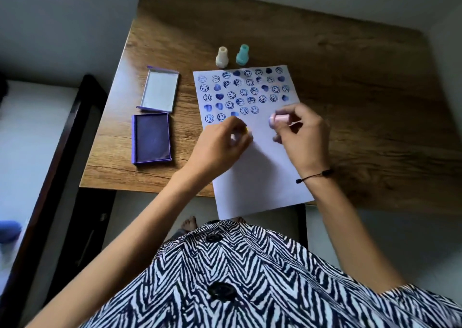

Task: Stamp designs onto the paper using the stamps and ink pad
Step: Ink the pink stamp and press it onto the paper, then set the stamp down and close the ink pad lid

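Observation:
A white sheet of paper [262, 167] lies on the wooden table, its upper part covered with several rows of blue smiley and heart prints. My right hand [303, 134] holds a pink stamp [277, 120] tipped sideways just above the paper. My left hand [220, 144] is closed on a small yellow stamp [246, 130], blurred and mostly hidden by the fingers, at the paper's left middle. The open purple ink pad [152, 137] sits left of the paper, with its lid [160, 90] behind it.
A cream stamp [222, 57] and a teal stamp [242, 55] stand upright just beyond the paper's far edge. The paper's near end overhangs the table's [362, 90] front edge. A dark bed frame [57, 152] runs along the left.

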### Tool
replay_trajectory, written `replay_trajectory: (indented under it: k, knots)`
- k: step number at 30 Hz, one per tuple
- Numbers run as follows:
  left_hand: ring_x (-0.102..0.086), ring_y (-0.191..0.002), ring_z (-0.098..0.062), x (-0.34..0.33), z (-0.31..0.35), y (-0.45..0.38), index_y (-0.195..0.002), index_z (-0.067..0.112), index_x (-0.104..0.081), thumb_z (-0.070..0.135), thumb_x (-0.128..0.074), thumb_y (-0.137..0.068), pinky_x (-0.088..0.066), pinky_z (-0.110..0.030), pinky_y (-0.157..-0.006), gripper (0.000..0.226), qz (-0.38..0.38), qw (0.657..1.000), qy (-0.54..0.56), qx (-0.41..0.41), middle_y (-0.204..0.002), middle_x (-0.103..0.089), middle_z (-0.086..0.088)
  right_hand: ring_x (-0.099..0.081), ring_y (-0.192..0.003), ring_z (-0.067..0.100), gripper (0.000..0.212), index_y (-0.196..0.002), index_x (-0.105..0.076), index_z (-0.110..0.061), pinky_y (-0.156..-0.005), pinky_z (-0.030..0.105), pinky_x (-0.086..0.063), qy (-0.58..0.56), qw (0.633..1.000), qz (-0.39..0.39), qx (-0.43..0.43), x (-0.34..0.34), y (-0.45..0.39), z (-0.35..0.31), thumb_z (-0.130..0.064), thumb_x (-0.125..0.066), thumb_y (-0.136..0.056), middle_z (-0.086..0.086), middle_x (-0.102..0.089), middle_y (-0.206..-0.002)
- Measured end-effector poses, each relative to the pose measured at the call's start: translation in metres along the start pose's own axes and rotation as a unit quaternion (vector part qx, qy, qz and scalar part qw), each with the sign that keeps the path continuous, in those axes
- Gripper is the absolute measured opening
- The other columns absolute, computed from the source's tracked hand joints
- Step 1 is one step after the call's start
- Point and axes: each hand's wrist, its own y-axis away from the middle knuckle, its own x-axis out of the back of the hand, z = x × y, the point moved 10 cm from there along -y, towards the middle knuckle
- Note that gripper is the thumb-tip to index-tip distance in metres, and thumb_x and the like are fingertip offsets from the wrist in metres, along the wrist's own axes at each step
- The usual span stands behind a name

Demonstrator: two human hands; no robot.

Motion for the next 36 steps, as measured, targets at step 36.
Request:
replay_trajectory:
  k: [36]
  knots:
    - [-0.059,-0.073,-0.020,0.014,-0.024,-0.064,-0.106,0.008,-0.059,0.019,-0.059,-0.083,-0.051,-0.041,-0.078,0.025,0.110,0.957,0.206,0.170,-0.083,-0.065,-0.012,-0.063,-0.094,0.035,0.012,-0.094,-0.061,-0.004,-0.082,0.050,-0.053,0.212,0.963,-0.094,0.138,-0.066,-0.144,-0.023,-0.010,-0.052,-0.087,0.021,-0.069,-0.100]
